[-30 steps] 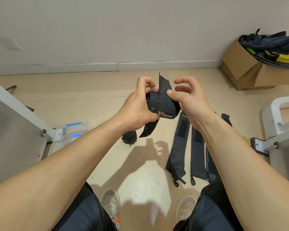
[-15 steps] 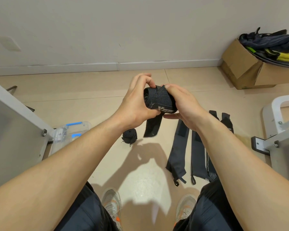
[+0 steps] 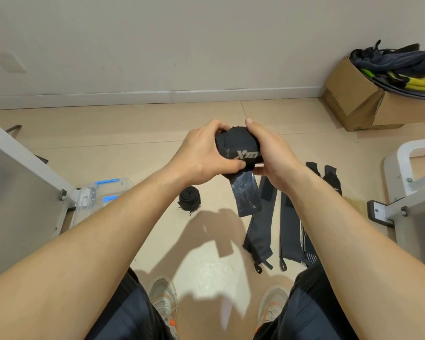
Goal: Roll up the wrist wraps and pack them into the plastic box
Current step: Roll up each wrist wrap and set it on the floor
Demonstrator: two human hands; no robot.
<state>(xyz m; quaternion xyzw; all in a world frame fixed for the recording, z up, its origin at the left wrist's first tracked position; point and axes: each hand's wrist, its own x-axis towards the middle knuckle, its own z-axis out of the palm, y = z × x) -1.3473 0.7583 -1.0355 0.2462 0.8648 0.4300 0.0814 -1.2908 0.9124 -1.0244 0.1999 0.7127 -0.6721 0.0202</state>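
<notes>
Plastic box (image 3: 96, 195) half behind the grey panel (image 3: 15, 192); cardboard box (image 3: 349, 94) past the right edge.

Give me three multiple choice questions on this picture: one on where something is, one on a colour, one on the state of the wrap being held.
1. Where is the finished roll?
A. On the floor, between the plastic box and the flat wraps
B. Inside the plastic box
C. In the cardboard box

2. What colour are the plastic box's latches?
A. Red
B. Blue
C. Green

3. The wrap held by the left hand and right hand is:
A. Flat
B. Fully rolled, no loose end
C. Mostly rolled, tail hanging

Answers: 1 A, it sits on bare tile right of the box. 2 B, both latches show blue. 3 C, a strip dangles below the gripped roll.
</notes>
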